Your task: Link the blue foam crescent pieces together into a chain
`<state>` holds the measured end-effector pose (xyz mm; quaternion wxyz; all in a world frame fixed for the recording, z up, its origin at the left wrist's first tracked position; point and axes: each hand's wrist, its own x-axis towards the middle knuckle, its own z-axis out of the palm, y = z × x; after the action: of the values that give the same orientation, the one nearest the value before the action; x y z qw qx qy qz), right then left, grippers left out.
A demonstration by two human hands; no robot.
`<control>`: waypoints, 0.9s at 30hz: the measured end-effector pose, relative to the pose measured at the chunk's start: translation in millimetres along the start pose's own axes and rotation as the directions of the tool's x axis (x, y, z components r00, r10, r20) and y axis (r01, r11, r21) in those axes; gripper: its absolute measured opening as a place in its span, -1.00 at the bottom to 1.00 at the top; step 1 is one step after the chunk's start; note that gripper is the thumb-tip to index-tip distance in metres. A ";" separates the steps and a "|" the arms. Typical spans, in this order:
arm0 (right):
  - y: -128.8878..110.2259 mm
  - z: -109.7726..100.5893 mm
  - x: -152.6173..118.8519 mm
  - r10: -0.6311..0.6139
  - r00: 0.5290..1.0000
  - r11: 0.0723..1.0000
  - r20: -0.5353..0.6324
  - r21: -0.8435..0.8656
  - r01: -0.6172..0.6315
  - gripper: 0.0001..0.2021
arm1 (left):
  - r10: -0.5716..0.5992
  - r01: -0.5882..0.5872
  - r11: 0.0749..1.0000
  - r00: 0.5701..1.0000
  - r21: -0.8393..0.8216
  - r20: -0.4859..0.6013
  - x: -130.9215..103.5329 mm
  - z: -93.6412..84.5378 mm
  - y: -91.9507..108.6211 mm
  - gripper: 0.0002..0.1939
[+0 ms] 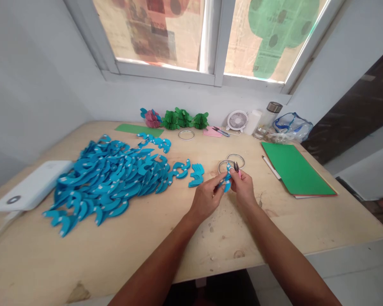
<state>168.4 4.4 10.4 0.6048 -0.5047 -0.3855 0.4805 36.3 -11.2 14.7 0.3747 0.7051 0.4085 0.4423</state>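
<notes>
My left hand point(207, 197) pinches a curved blue paper piece point(227, 186) with small white patches on it. Fingers of my right hand point(245, 189) close on the same piece from the other side. Tucked in that right hand is a small pair of snips point(236, 167), its dark blades pointing away from me and a bit of pink handle showing. Just beyond my fingers lie two metal rings point(238, 155), partly overlapping. Left of my hands sits a short stack of blue pieces point(197, 175), beside a large heap of similar pieces point(111, 174).
A white power bank point(35, 182) with a cable is at the left. Green paper sheets point(300, 170) and a pen point(270, 167) lie right. Along the wall stand paper flowers point(181, 118), a fan point(237, 121) and a glass bottle point(268, 121). Another ring point(186, 135) lies near them.
</notes>
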 end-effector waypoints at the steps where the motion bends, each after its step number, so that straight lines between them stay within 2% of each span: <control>1: 0.1 -0.9 0.6 -0.004 1.000 1.000 -0.007 -0.019 0.003 -0.62 | -0.016 0.016 1.000 1.000 -0.013 0.006 -0.2 -0.1 0.5 -0.56; 6: -2.2 -4.0 3.2 -0.030 0.999 0.997 -0.017 -0.077 0.029 -0.63 | -0.106 0.106 0.967 0.994 -0.233 0.010 2.6 -3.1 4.5 -0.56; 9: -3.6 -4.5 3.9 -0.025 1.000 0.997 -0.006 -0.077 0.024 -0.63 | -0.181 0.184 0.885 0.982 -0.428 0.047 5.6 -5.9 6.7 -0.66; 11: -3.1 -4.6 4.2 -0.019 1.000 0.996 0.003 -0.085 0.019 -0.62 | -0.208 0.214 0.842 0.976 -0.496 0.067 7.0 -7.3 7.2 -0.70; 15: -1.0 -4.7 5.1 -0.009 1.000 0.993 0.019 -0.114 0.011 -0.61 | -0.227 0.250 0.818 0.968 -0.519 0.108 7.5 -7.9 6.5 -0.70; 19: -3.4 -5.3 5.4 -0.037 0.999 0.991 -0.021 -0.131 0.034 -0.59 | -0.254 0.267 0.827 0.963 -0.495 0.093 7.0 -7.0 5.8 -0.70; 27: -3.7 -7.8 6.1 -0.045 0.997 0.993 -0.067 -0.113 0.037 -0.60 | -0.268 0.331 0.822 0.943 -0.464 0.199 6.7 -5.8 1.5 -0.67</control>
<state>178.0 8.3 12.4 0.5986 -0.5459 -0.4008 0.4278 33.1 -4.7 20.1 0.6309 0.5398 0.3641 0.4219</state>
